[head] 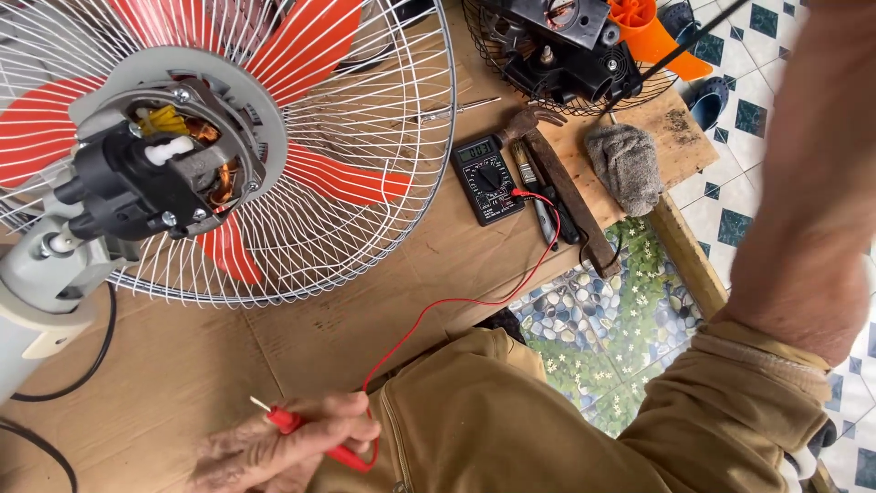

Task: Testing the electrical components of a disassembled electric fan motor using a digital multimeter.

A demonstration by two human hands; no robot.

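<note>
At the near edge of the table [301, 347], the left hand [274, 452] has its fingers curled around a red test probe [315, 436]. The probe is a slim red plastic stick with a thin bare metal tip [259, 403]. Its long axis runs from lower right to upper left, tip toward the upper left. A red wire [456, 301] runs from it up to a black meter [487, 179]. Farther left lies a fan [228, 146] with red blades and an uncovered motor [155, 178]. The right hand is out of view; only its forearm [812, 183] shows.
</note>
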